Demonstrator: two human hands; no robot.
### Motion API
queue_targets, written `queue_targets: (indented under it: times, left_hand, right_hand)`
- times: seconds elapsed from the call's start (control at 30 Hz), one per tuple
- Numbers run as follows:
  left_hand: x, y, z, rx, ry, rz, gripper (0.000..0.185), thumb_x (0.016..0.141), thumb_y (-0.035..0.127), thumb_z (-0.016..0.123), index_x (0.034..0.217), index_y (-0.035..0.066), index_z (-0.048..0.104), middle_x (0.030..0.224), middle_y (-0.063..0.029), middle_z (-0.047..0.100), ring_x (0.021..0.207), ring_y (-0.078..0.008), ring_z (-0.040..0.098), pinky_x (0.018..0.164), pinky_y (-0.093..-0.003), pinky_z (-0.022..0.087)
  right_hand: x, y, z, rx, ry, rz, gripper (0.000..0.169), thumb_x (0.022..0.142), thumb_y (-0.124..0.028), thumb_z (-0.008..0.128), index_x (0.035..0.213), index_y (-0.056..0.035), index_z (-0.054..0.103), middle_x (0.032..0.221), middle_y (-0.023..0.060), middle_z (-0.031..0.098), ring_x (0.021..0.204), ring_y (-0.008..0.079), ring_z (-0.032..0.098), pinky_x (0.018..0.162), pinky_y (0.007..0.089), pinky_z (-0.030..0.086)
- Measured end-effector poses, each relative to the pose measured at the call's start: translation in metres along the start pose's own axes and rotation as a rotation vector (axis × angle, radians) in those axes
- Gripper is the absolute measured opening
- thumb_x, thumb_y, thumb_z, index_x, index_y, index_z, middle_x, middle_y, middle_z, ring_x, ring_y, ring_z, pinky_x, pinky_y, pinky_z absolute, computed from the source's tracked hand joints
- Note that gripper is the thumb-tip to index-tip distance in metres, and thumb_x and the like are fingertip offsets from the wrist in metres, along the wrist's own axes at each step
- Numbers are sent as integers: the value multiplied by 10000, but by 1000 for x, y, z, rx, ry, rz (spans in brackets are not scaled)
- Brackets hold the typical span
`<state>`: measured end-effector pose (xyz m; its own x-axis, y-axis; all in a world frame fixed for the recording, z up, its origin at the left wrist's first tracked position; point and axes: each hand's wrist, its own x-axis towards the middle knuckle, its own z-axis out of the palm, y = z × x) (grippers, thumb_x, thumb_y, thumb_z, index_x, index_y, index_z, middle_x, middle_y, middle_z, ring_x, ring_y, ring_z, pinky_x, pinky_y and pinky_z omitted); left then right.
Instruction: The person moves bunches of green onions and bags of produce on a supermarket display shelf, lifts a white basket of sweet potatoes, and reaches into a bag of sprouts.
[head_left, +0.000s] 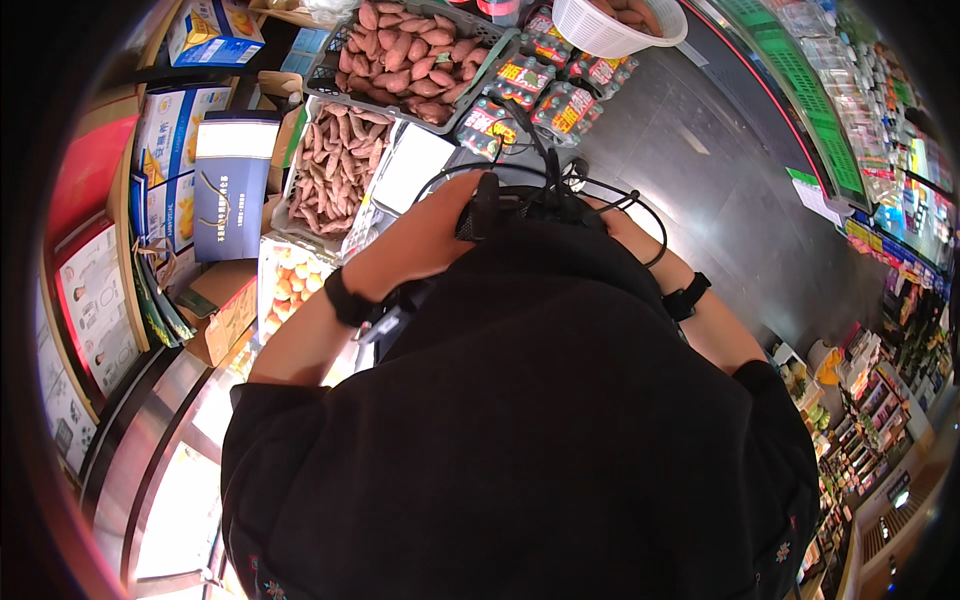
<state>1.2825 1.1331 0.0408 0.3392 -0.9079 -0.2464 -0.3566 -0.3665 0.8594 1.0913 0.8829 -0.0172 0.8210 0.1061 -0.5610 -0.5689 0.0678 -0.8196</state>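
Observation:
My left hand (446, 210) is at chest height against a black mesh-padded strap (478, 208); its fingertips are hidden behind it. Dark fabric and cables cover most of my right hand (621, 223), at the other side of the same black bundle. Several black cables (553, 161) loop out in front of both hands. Each wrist wears a black band. A bright white panel (414, 169) lies beyond my left hand, beside a crate of slender sweet potatoes (337, 165).
Ahead, thicker sweet potatoes (409, 52) fill a dark plastic crate (319, 71). Shrink-wrapped bottle packs (519, 79) and a white basket (577, 31) stand on the grey floor (675, 142). Cartons (232, 180) line the left; green-edged shelving (810, 97) curves along the right.

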Motion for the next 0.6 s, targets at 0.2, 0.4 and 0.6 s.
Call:
queue_targets:
  times: [0.2, 0.4, 0.6]
  left_hand:
    - [-16, -11, -11, -167, -80, -54, 351, 795, 29, 655, 1146, 44, 653, 1204, -158, 649, 1083, -293, 636, 940, -332, 478]
    - [-44, 7, -25, -23, -16, -5, 420, 762, 8, 654, 1181, 27, 623, 1228, -165, 631, 1153, -348, 594, 978, -365, 463]
    - [-20, 3, -12, -216, -141, -138, 637, 817, 141, 725, 1390, 63, 456, 1345, -133, 553, 1229, -260, 542, 1034, -358, 400]
  right_hand:
    - [7, -31, 10, 77, -194, -109, 569, 817, -194, 759, 1308, -13, 536, 1252, 92, 607, 1179, 193, 547, 1024, 341, 406]
    - [23, -49, 16, -221, -233, -304, 646, 791, -204, 779, 1345, -4, 512, 1307, 143, 586, 1203, 267, 552, 1049, 375, 392]
    - [-2, -17, 1, -360, 171, -256, 451, 823, -238, 723, 1204, -37, 590, 1042, 91, 635, 887, 186, 582, 779, 295, 468]
